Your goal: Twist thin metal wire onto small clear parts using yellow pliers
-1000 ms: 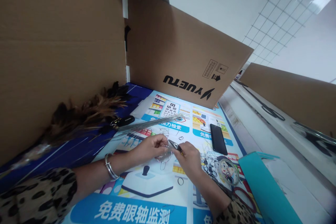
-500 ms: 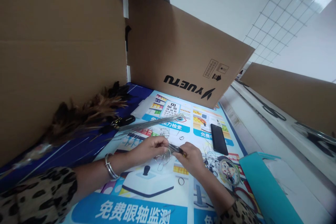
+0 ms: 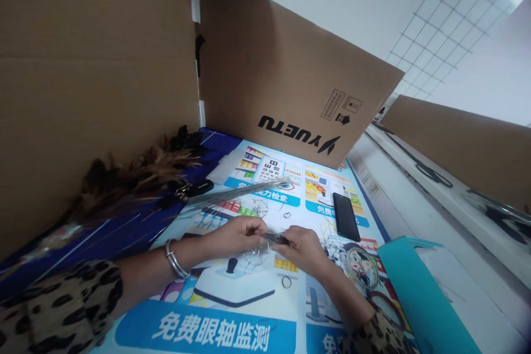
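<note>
My left hand (image 3: pixel 244 233), with a silver bracelet at the wrist, pinches a thin wire shape (image 3: pixel 254 259) made of loops that hang below its fingertips. My right hand (image 3: pixel 303 248) is closed around small pliers (image 3: pixel 277 238), whose jaws point left and meet the wire at my left fingertips. Exactly where the jaws grip is too small to make out. Beyond my hands lies a bundle of straight thin wires (image 3: pixel 249 188). A bent wire piece (image 3: pixel 260 208) rests just past my left hand, and a small dark ring (image 3: pixel 286 282) lies nearer me.
A black phone (image 3: pixel 346 217) lies to the right, with tangled wire pieces (image 3: pixel 332 243), a tape roll (image 3: pixel 362 266) and a teal box (image 3: pixel 427 298) nearer. Brown feathers (image 3: pixel 141 171) and a black key fob (image 3: pixel 201 187) lie left. Cardboard panels (image 3: pixel 290 77) stand behind.
The pliers have tilted flatter at my left fingertips, and the wire loops below have turned and shifted slightly. Both hands stay in nearly the same place.
</note>
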Demonstrator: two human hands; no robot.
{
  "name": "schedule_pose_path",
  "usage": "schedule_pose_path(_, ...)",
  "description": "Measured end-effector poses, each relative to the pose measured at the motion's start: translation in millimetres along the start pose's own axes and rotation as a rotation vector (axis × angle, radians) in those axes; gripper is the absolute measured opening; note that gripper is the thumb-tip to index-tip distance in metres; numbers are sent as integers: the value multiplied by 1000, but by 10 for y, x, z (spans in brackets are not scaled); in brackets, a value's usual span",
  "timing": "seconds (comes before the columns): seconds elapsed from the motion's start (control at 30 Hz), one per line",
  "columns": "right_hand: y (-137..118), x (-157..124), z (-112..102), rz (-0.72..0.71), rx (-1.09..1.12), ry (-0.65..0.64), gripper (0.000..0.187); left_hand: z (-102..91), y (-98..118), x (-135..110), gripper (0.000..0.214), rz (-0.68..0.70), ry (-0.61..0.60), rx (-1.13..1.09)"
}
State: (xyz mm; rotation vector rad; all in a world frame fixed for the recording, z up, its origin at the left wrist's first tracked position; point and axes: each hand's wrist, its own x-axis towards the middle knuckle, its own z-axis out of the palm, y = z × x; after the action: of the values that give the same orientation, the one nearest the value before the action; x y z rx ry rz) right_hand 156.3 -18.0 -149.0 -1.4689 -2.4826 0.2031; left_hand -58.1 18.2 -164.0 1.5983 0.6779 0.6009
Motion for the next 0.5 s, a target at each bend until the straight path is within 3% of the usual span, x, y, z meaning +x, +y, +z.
schedule_pose_path(0.23,-23,14,61,121,-37,67,35,8,-100,58,13,35,82,-58)
schedule_pose_path(0.5,-12,-5,110,113,-111,108,33,10,-191,99,15,82,130,-128)
